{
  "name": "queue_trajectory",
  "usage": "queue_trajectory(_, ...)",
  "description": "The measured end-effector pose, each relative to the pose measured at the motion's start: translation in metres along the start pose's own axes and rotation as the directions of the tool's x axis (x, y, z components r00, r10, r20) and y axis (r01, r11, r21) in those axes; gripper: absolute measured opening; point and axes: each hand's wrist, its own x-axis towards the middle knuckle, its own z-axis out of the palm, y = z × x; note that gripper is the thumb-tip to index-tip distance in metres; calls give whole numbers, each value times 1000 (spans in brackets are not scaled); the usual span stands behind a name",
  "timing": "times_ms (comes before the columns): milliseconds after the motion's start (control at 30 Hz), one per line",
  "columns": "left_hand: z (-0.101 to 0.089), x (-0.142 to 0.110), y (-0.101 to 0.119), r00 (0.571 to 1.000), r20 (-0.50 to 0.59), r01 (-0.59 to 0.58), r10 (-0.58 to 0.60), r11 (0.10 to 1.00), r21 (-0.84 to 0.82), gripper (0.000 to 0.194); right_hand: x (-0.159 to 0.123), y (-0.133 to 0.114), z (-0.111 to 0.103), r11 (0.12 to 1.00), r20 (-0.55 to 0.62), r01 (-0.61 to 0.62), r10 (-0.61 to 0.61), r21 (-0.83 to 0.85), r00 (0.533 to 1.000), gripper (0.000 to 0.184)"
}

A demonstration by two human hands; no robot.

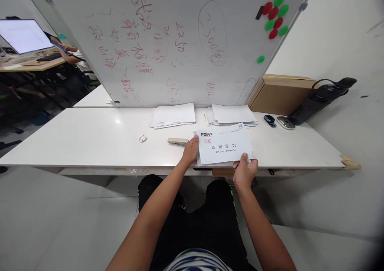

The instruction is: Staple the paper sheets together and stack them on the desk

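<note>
A printed testing report (pixel 223 147), several sheets thick with "PONY" at its top left, is held between my two hands over the desk's front edge. My left hand (pixel 191 150) grips its left edge, with the thumb on top. At the lower right corner my right hand (pixel 245 171) pinches the sheets, thumb above and fingers beneath. A beige stapler (pixel 177 141) lies just left of my left hand, its right end partly hidden by that hand. Behind the report are two paper stacks, one on the left (pixel 175 115) and one on the right (pixel 232 115).
A whiteboard (pixel 180 75) with red writing and magnets stands along the desk's back (pixel 90 139). To the right are a cardboard box (pixel 280 97), a black bottle (pixel 315 101), a mouse (pixel 285 122) and a dark watch (pixel 270 120). A small white coil (pixel 143 138) lies left. Another person's arm (pixel 73 57) shows far left.
</note>
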Motion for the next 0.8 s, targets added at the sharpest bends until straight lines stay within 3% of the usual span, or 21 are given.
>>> queue_trajectory(133,-3,0,-1,998,56,0,3,998,-64,55,-4,-5,-1,997,100,2,6,-79,995,43)
queue_trajectory(267,-4,3,-5,997,74,37,-27,989,-141,43,11,-6,-5,954,235,81,-11,-289,972,49)
queue_trajectory(367,-3,6,-8,997,45,63,-59,994,-90,32,29,-8,-7,841,282,197,-55,-504,958,52)
queue_trajectory(467,-2,6,-7,998,43,36,-35,999,-18,27,46,-15,-1,676,266,344,-221,-651,938,70)
queue_trajectory(533,-2,5,-6,998,51,32,-33,999,15,27,59,-22,11,543,290,454,-362,-707,886,75)
queue_trajectory(600,-2,4,-5,998,53,25,-28,999,47,26,77,-27,31,400,413,569,-414,-718,811,65)
queue_trajectory(700,-1,5,-5,999,44,0,-4,995,96,25,109,-30,67,219,646,716,-315,-663,695,45)
queue_trajectory(800,0,5,-5,1000,29,-9,6,993,120,25,138,-24,98,46,783,801,-185,-596,593,44)
